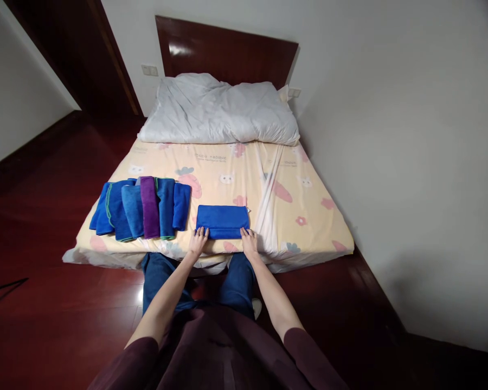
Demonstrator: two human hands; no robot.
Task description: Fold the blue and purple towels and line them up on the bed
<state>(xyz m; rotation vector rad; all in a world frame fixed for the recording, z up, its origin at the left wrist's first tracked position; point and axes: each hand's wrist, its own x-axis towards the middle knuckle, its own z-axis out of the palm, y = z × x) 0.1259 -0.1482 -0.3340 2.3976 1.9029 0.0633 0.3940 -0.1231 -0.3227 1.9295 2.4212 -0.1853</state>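
Observation:
A blue towel (223, 216) lies partly folded near the front edge of the bed, with a folded strip along its near side. At its near left corner, my left hand (199, 240) has its fingers closed on the fold. My right hand (249, 241) grips the near right corner the same way. To the left, several folded towels lie side by side and overlap, mostly blue, some with green edging (119, 211). A purple towel (149, 208) stands out among them.
The bed has a yellow patterned sheet (309, 216), creased right of the blue towel. A bunched white quilt (223, 111) lies before the dark wooden headboard (228, 51). A white wall (410, 162) runs along the right, and dark red floor (36, 216) surrounds the bed.

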